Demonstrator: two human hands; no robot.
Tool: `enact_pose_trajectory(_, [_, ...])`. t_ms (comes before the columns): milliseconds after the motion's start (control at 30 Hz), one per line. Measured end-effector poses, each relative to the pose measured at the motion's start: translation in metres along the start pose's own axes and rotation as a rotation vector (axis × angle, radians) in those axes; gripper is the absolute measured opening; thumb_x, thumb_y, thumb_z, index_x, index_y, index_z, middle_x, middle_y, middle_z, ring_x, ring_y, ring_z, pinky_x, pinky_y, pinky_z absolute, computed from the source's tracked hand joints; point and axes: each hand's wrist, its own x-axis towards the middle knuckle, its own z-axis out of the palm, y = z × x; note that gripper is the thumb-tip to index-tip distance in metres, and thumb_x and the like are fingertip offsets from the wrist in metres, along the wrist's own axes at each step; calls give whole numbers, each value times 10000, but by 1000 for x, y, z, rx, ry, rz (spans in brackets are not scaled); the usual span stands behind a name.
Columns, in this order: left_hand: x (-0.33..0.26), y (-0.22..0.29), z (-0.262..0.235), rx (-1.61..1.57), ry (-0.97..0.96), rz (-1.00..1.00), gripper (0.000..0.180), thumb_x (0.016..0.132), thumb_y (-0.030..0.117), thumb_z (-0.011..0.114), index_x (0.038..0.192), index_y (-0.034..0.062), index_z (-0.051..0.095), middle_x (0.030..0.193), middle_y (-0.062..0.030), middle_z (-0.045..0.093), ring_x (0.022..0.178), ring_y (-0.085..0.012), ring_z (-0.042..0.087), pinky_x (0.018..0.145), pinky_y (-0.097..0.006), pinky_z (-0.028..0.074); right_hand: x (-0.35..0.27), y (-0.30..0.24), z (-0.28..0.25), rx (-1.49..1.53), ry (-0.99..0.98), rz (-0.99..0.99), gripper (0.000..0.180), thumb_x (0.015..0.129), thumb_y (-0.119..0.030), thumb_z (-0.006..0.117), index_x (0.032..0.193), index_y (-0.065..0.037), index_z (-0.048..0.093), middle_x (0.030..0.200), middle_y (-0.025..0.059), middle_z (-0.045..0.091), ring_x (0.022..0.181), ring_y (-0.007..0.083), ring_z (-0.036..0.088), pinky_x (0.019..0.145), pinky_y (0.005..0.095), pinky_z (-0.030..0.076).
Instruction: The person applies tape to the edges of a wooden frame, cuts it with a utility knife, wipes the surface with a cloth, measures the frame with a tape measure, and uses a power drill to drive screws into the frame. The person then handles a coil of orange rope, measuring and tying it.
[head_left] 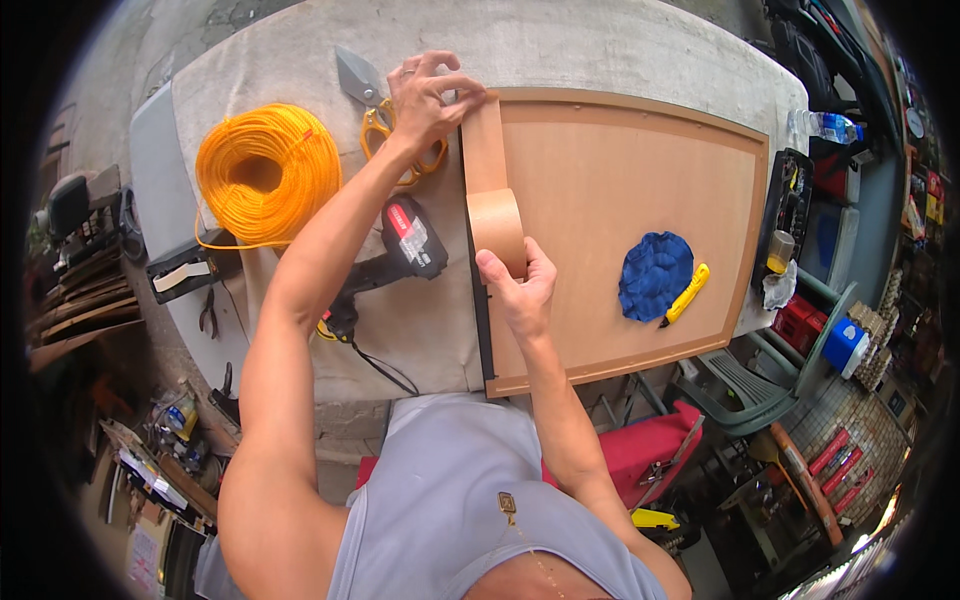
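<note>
Closest to the lens is your own grey sleeveless top, with both forearms reaching out from it over the cloth-covered table. Your right hand is wrapped around the roll of brown tape, fingers curled over its lower side, holding it on the left edge of the framed board. Your left hand is up at the board's far left corner, fingertips pinched down on the free end of the tape strip.

As for progress, I judge the strip is laid over roughly the far half of that left edge, from the corner down to the roll. The near half, down to the corner by your body, is bare, and the tape is uncut. The other three edges show no tape that I can make out.

The strip's long axis runs along the board's left edge, away from you, with the roll at the near end and the free end at the far corner.

Orange-handled shears lie just beside your left hand, a coil of yellow rope farther left, and a black corded power tool under your left forearm. A blue cloth and a yellow utility knife rest on the board.
</note>
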Motion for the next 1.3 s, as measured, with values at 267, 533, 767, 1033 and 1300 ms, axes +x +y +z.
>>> enact_pose_trajectory(267, [-2,3,-1,43,15,-8,155,722,409,789,852,328,771,1214,30,508,1127,-184,456,985,-415,240,1,8,-3,8,11,1,290,785,-231,793,793,-5,611,738,26,618,690,83,548,637,247,458])
enact_pose_trajectory(533, [-2,0,2,0,14,-49,119,681,398,794,780,346,754,1191,31,508,1150,-206,438,995,-435,229,-2,3,-4,5,8,-2,282,785,-235,791,820,-6,630,736,22,620,691,95,549,654,259,458])
enact_pose_trajectory(767, [-1,-2,2,4,2,-9,125,707,411,770,810,345,740,1231,-9,476,1113,-213,462,988,-435,246,-2,10,-4,-31,10,-6,280,785,-243,790,822,-12,635,733,26,622,688,108,548,664,270,456])
enact_pose_trajectory(1033, [76,32,3,330,-47,-40,547,864,469,613,1361,265,508,1341,-114,531,1256,-311,460,1060,-514,320,1,8,-5,16,18,44,299,786,-288,777,761,-25,636,679,5,613,616,118,546,662,288,456])
enact_pose_trajectory(1300, [70,23,71,409,-266,265,560,926,531,430,1378,207,494,1480,-228,340,1376,-428,263,1140,-544,161,-41,22,-23,-301,23,82,359,759,-334,776,796,-8,630,833,109,661,786,258,588,803,363,449])
